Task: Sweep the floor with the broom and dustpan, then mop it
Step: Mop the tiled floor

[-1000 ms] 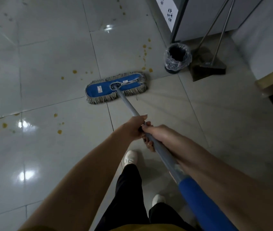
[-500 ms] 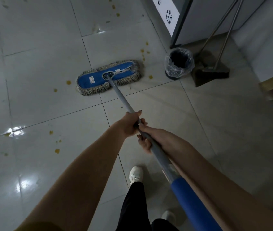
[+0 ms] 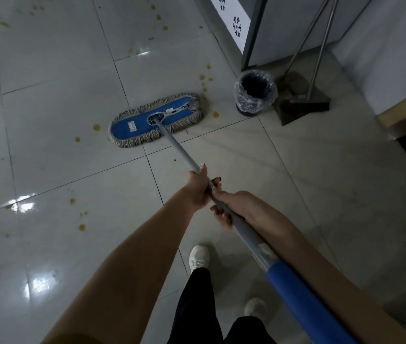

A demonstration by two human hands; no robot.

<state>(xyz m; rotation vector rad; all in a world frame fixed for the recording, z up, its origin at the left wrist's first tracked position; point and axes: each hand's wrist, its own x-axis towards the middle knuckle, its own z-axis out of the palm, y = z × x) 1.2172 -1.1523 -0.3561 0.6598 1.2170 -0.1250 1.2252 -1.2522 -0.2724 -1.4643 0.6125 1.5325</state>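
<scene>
A flat blue mop head (image 3: 156, 119) with a grey fringe lies on the pale tiled floor (image 3: 55, 115). Its grey pole (image 3: 180, 151) runs back towards me and ends in a blue foam grip (image 3: 303, 301). My left hand (image 3: 198, 188) grips the pole further down its length. Just behind it, my right hand (image 3: 231, 206) grips the same pole. Yellow-brown spots (image 3: 96, 127) dot the tiles around the mop head, some near its right end (image 3: 215, 114). The broom and dustpan (image 3: 303, 103) stand against the wall at the upper right.
A small black bin (image 3: 255, 93) with a clear liner stands right of the mop head, beside a grey cabinet (image 3: 283, 26). A wooden edge (image 3: 405, 112) juts in at the right. My white shoes (image 3: 199, 258) and black trousers are below. Wet glare patches mark the left tiles.
The mop head has been pushed forward, away from my feet and closer to the bin. One foot has stepped forward. Both hands keep their hold on the pole.
</scene>
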